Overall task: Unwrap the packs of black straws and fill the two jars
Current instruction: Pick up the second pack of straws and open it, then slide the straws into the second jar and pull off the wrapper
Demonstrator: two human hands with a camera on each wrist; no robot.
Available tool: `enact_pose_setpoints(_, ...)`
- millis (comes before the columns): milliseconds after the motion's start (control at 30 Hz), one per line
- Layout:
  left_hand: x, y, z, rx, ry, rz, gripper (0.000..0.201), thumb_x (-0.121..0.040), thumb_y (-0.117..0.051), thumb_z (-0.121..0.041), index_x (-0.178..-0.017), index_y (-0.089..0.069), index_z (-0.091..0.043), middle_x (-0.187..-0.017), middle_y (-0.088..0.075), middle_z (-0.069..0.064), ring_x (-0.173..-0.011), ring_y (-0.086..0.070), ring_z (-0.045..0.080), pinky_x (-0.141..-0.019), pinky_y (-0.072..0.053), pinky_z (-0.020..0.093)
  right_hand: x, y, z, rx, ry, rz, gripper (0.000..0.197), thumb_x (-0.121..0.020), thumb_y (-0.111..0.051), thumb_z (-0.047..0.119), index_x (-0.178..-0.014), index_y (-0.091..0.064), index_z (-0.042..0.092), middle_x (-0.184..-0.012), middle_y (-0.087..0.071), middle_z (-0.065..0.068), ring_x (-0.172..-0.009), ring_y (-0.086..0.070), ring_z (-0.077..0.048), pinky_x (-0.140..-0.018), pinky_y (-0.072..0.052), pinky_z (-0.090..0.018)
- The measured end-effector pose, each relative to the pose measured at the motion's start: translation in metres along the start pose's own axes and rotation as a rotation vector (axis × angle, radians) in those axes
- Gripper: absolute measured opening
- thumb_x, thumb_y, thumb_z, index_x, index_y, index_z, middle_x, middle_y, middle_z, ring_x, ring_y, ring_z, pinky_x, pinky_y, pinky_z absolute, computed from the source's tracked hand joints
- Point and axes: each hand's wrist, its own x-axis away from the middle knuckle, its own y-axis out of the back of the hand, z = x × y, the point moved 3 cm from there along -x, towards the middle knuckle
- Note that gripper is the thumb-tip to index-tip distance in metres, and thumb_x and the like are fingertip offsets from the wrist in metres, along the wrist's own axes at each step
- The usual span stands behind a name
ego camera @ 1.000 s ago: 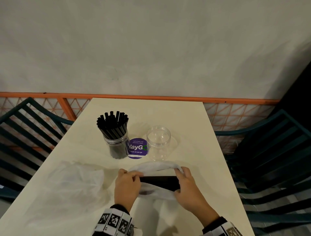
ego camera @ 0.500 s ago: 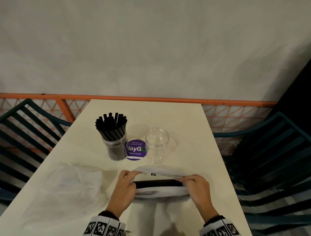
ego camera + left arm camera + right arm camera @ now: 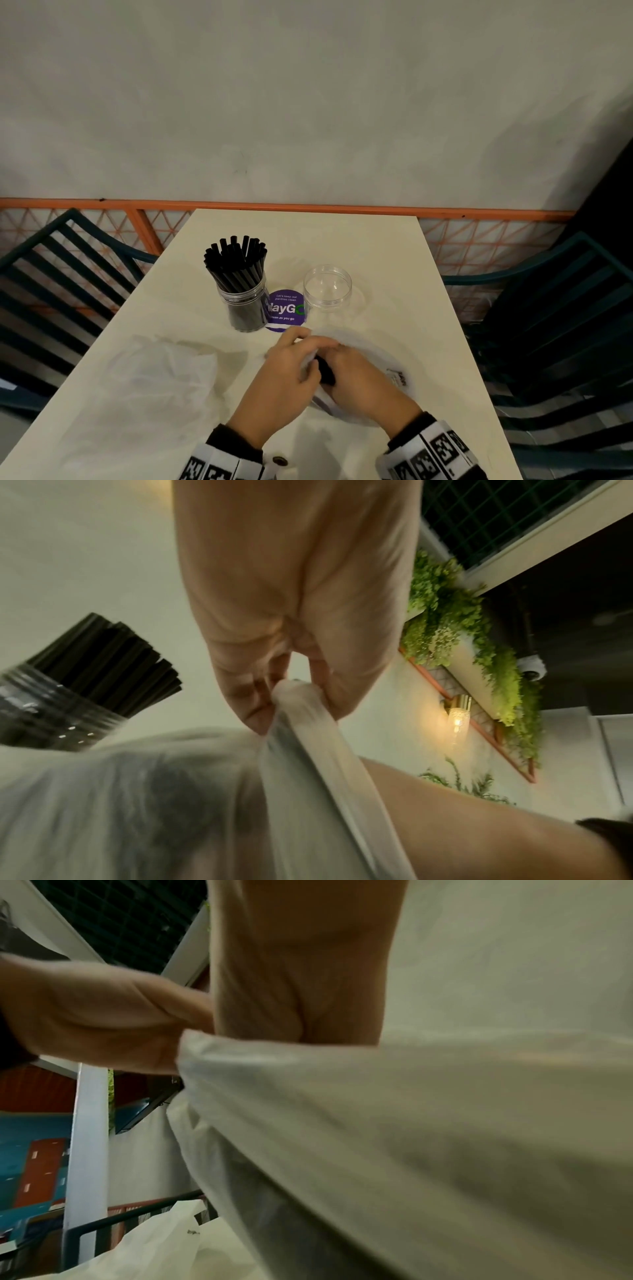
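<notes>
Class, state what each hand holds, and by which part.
Left hand pinches a gathered fold of the straw pack's wrapper; right hand grips the pack, where exactly unclear.

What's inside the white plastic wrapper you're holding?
Black straws show inside the white wrapper, between the left hand and right hand. Hands and plastic hide most of them.

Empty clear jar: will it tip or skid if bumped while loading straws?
Likely light: the empty clear jar looks like thin plastic, so a bump may skid it. Squat and wide-mouthed, so tipping seems unlikely. The straw-filled jar stands upright with splayed straws.
</notes>
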Motion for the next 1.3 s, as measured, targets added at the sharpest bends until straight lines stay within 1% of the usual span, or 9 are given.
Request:
enact_pose_setpoints(233,0.002,0.009,-0.009,0.377,0.012,0.096,0.041,-0.082,-0.061,-0.015,-0.118,-0.055,-0.034,-0.115,-0.063,-0.011,-0.109,-0.058,0.007,-0.091,-0.046,0.017,-0.004,0.009,-0.003,-0.081,-0.058,0.086,0.04,-0.074,-0.039,0.041,-0.095,-0.06,0.015,-0.094,-0.064,-0.004,-0.085,-0.058,-0.015,-0.073,-0.045,-0.025)
enact_pose_setpoints(433,0.006,0.044,0.027,0.169,0.104,-0.119,0.054,-0.074,-0.065,-0.051,-0.123,-0.042,-0.051,-0.134,-0.041,-0.027,-0.122,-0.041,-0.006,-0.097,-0.036,0.013,0.0,0.025,-0.011,-0.064,-0.076,0.024,0.011,-0.087,-0.048,0.013,-0.079,-0.051,0.02,-0.07,-0.044,0.018,-0.064,-0.045,-0.001,-0.063,-0.037,-0.011)
enact_pose_setpoints(600,0.013,0.04,0.048,0.354,0.346,0.129,0.058,-0.076,-0.07,-0.005,-0.118,-0.054,-0.042,-0.122,-0.058,-0.009,-0.088,-0.063,0.003,-0.075,-0.05,0.014,0.002,0.032,-0.02,-0.239,-0.151,0.042,0.03,-0.083,-0.05,0.005,-0.072,-0.05,0.032,-0.071,-0.054,0.015,-0.069,-0.056,0.001,-0.067,-0.042,-0.015)
enact_pose_setpoints(700,0.009,0.038,0.045,0.428,0.355,-0.022,0.053,-0.073,-0.069,0.006,-0.106,-0.063,-0.035,-0.081,-0.075,-0.001,-0.073,-0.064,0.009,-0.071,-0.05,0.012,0.005,0.039,-0.018,-0.321,-0.188,0.067,0.036,-0.084,-0.048,-0.002,-0.07,-0.048,0.031,-0.07,-0.052,0.015,-0.062,-0.055,0.015,-0.062,-0.042,-0.007)
enact_pose_setpoints(867,0.003,0.033,0.042,0.567,0.344,-0.343,0.022,-0.065,-0.071,0.011,-0.08,-0.073,-0.004,-0.072,-0.076,0.003,-0.068,-0.066,0.012,-0.063,-0.053,0.012,0.016,0.043,-0.017,-0.427,-0.211,0.188,0.029,-0.08,-0.064,0.005,-0.087,-0.054,0.031,-0.079,-0.058,0.014,-0.074,-0.058,0.005,-0.068,-0.045,-0.01)
enact_pose_setpoints(1033,0.001,0.015,0.032,0.526,0.306,-0.401,0.014,-0.067,-0.071,0.01,-0.06,-0.058,0.008,-0.051,-0.064,-0.002,-0.051,-0.053,0.004,-0.054,-0.048,0.013,0.018,0.034,-0.01,-0.405,-0.196,0.13,0.023,-0.087,-0.052,-0.008,-0.107,-0.051,0.003,-0.085,-0.056,0.005,-0.071,-0.055,0.008,-0.066,-0.041,-0.001)
enact_pose_setpoints(1133,0.001,0.014,0.033,0.526,0.313,-0.376,0.014,-0.072,-0.068,0.008,-0.066,-0.056,0.012,-0.053,-0.065,0.0,-0.054,-0.057,0.007,-0.057,-0.05,0.014,0.019,0.029,-0.016,-0.437,-0.215,0.063,0.007,-0.086,-0.055,0.001,-0.083,-0.054,0.008,-0.075,-0.056,-0.009,-0.07,-0.061,0.004,-0.069,-0.048,-0.013)
enact_pose_setpoints(1233,0.003,0.012,0.031,0.555,0.313,-0.322,0.013,-0.079,-0.062,0.007,-0.068,-0.057,0.002,-0.062,-0.069,0.001,-0.061,-0.063,0.006,-0.062,-0.053,0.015,0.023,0.033,-0.026,-0.53,-0.258,-0.056,0.025,-0.075,-0.061,0.026,-0.093,-0.055,0.012,-0.096,-0.061,-0.018,-0.087,-0.061,-0.023,-0.085,-0.05,-0.041)
enact_pose_setpoints(1300,0.005,0.009,0.033,0.607,0.326,-0.302,0.014,-0.082,-0.059,0.005,-0.071,-0.055,-0.003,-0.075,-0.07,0.003,-0.069,-0.065,0.011,-0.069,-0.055,0.021,0.025,0.031,-0.03,-0.596,-0.287,-0.071,0.03,-0.069,-0.061,0.036,-0.092,-0.052,0.02,-0.094,-0.058,-0.012,-0.086,-0.057,-0.022,-0.085,-0.048,-0.041)
